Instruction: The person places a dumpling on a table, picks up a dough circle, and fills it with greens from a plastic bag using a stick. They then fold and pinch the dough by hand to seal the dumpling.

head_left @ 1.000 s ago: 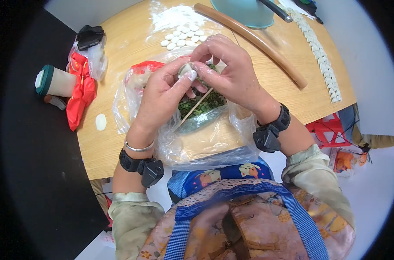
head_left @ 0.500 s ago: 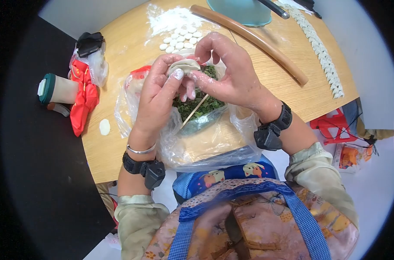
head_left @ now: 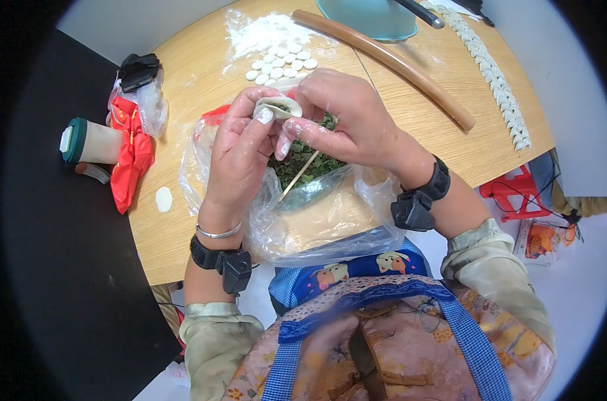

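A partly folded dumpling [head_left: 284,105] has its opening turned up, with green filling showing inside. My left hand [head_left: 240,137] is closed round it, the floury thumb pressing on its near side. At the dumpling's right end, the curled index finger and thumb of my right hand [head_left: 350,120] pinch the dough edge; the exact contact is partly hidden. Below both hands lies chopped green filling [head_left: 310,167] in a bowl lined with a clear plastic bag [head_left: 270,234]. A thin light stick [head_left: 298,177] rests in the filling.
Small dough rounds [head_left: 276,65] lie by loose flour [head_left: 260,33]. A long wooden rolling pin [head_left: 390,60] slants across the table, near a teal pan or lid [head_left: 370,20]. Dumplings form a row [head_left: 494,80] at right. A green-lidded cup [head_left: 93,142] and flat wrapper [head_left: 164,199] are left.
The dumpling has gone from a half-moon look to showing its open mouth and filling. My right hand has come down and closer, its raised index finger now curled at the dough.
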A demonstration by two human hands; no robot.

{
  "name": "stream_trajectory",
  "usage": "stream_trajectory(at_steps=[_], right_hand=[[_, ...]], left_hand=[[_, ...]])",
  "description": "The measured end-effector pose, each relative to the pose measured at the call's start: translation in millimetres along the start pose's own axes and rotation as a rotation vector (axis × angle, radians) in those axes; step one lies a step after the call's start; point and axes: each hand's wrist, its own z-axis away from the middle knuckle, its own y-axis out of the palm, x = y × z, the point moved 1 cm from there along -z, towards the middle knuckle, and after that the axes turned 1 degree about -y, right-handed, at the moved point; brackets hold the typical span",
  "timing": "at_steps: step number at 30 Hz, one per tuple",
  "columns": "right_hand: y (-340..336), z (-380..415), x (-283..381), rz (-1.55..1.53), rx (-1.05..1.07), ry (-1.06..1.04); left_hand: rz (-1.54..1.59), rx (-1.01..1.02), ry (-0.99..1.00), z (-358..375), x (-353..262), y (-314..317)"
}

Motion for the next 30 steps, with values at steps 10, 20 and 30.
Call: stream_trajectory(at_steps=[10,20,30], right_hand=[[4.1,-0.9,1.4,0.074,-0.058,-0.120],[-2.0,-1.5,2.2,0.014,0.014,-0.106],[1.3,0.5,-1.9,0.033,0.015,-0.086]], left_hand=[[-0.004,-0.003,0.015,-1.1,0.5,-0.7],[-0.004,-0.017,0.020,0.1,-0.3,1.9],[-0.151,-0.008,0.001,0.4,0.6,0.2]])
